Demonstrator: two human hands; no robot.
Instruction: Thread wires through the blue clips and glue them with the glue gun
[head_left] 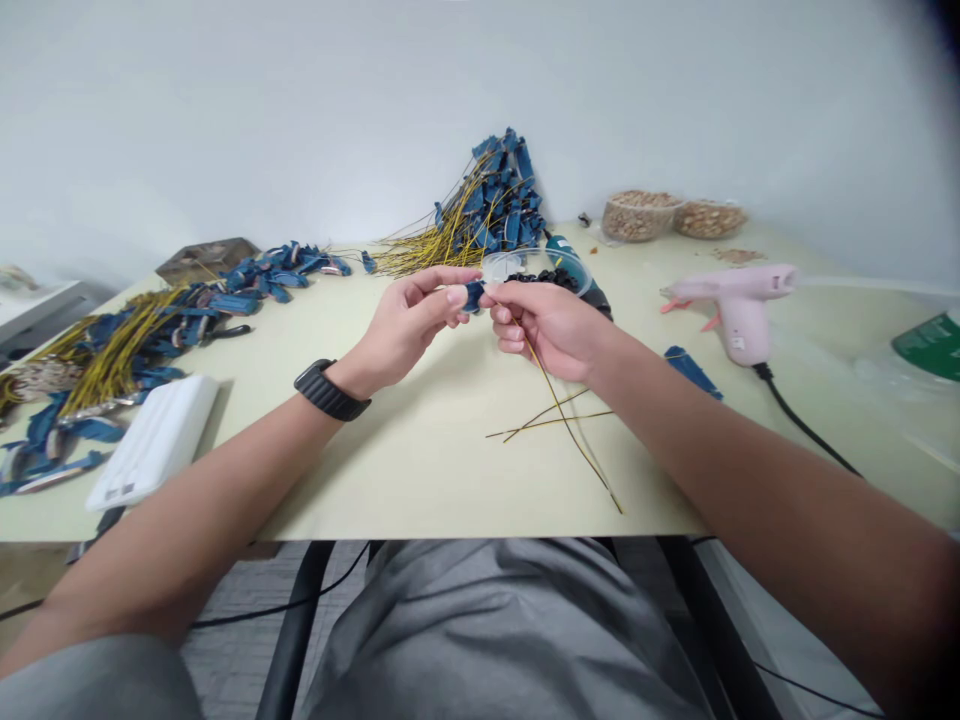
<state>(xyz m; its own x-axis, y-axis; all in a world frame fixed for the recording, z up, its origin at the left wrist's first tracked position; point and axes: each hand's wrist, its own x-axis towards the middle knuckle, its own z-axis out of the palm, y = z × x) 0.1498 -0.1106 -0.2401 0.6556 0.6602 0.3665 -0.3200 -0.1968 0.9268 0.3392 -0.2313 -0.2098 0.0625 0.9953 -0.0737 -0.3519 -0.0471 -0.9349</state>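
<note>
Over the middle of the table, my left hand (412, 325) pinches a small blue piece (474, 296), partly hidden by the fingers. Against its other side, my right hand (551, 325) is closed, thumb and forefinger touching the piece. A thin yellow-and-black wire (559, 400) runs down from the right fingers toward the table's front. Under it, more loose thin wires (551, 424) lie crossed on the tabletop. Just behind the hands stands a clear round tub (583, 268) with small black parts (544, 280) in it.
Blue pieces with yellow wires (495, 205) are heaped at the back; more blue pieces (240, 295) spread leftward. A white box-shaped device (154, 440) lies left. On the right are a pink glue gun (742, 300), a blue strip (694, 373) and tubs of tan bits (641, 217).
</note>
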